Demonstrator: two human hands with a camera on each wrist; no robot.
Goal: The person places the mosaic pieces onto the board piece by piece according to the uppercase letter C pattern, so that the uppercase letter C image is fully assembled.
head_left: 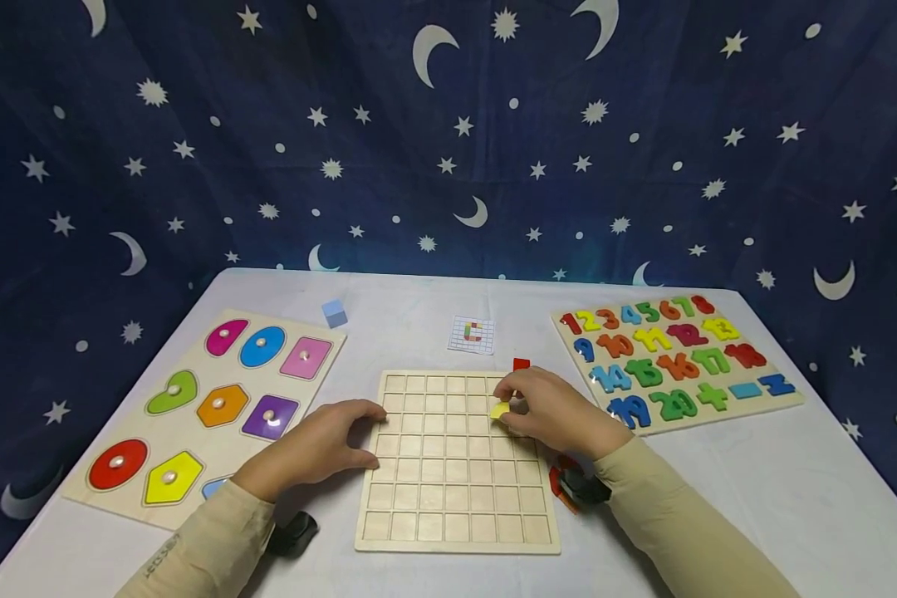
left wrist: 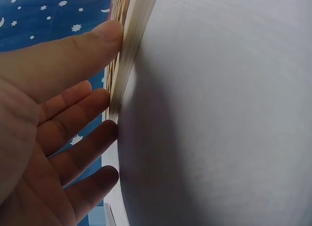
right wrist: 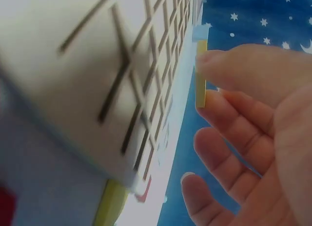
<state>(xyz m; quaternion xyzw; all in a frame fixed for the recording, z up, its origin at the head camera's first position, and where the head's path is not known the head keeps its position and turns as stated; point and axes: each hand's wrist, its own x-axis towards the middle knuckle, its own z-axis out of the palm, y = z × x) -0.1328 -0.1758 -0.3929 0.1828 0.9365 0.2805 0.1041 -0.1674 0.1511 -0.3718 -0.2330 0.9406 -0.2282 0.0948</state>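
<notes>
Head view, as seen from beside the table [head_left: 448, 577]: the left hand [head_left: 310, 444] is placed at the left edge of the grid board [head_left: 429, 471], fingers loosely spread, gripping nothing; its thumb tip meets the edge. The right hand [head_left: 556, 413] pinches the yellow tile [head_left: 499, 410] between thumb and forefinger, other fingers loosely bent, above the upper right part of the grid. A red tile [head_left: 522, 364] lies just behind the board's far edge. Behind the board, near the middle, lies a pattern card [head_left: 472, 335]; left of it sits a blue cube [head_left: 334, 313]. Flanking units: shape board [head_left: 208, 374], left; number board [head_left: 747, 405], right.
</notes>
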